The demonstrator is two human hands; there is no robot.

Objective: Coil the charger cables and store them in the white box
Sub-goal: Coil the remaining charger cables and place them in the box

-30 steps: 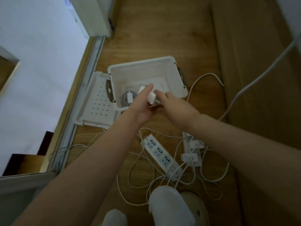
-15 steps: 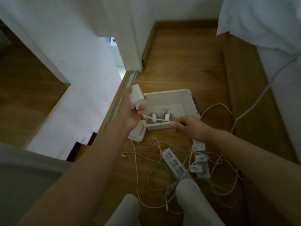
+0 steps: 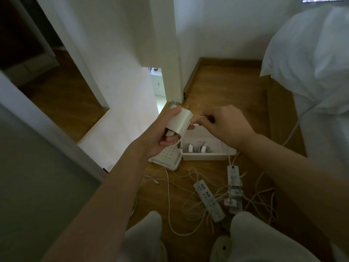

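Your left hand [image 3: 158,137] had its thumb and curled fingers wrapped round the white charger brick [image 3: 179,121], holding it up in the air with its long axis running from lower left to upper right, the upper end pointing toward your other hand. Your right hand [image 3: 226,127] sat just beside that end, fingers bent in and pinching the thin cable [image 3: 198,116] where it left the brick; how much cable was taken up inside that hand could not be made out. So the cable's free run lay to the right of the brick, and the right hand was the nearer 1 to it, which I judge made it the winding hand while the left simply kept the brick steady. The rest of the line seemed to drop from under the left hand toward the floor [image 3: 226,87], so there looked to be plenty left to gather. The white box [image 3: 205,157] stood on the floor below and slightly right of the brick, almost under your right wrist, with 2 coiled chargers [image 3: 188,148] already lying side by side at its near left end. Its perforated lid [image 3: 166,157] lay touching the box's left side. Nearer your knees, 2 power strips [image 3: 208,199] and a tangle of loose cables [image 3: 168,195] were spread well apart from the box. Once coiled, the bundle would have needed only a short drop down and right into the box's open space.
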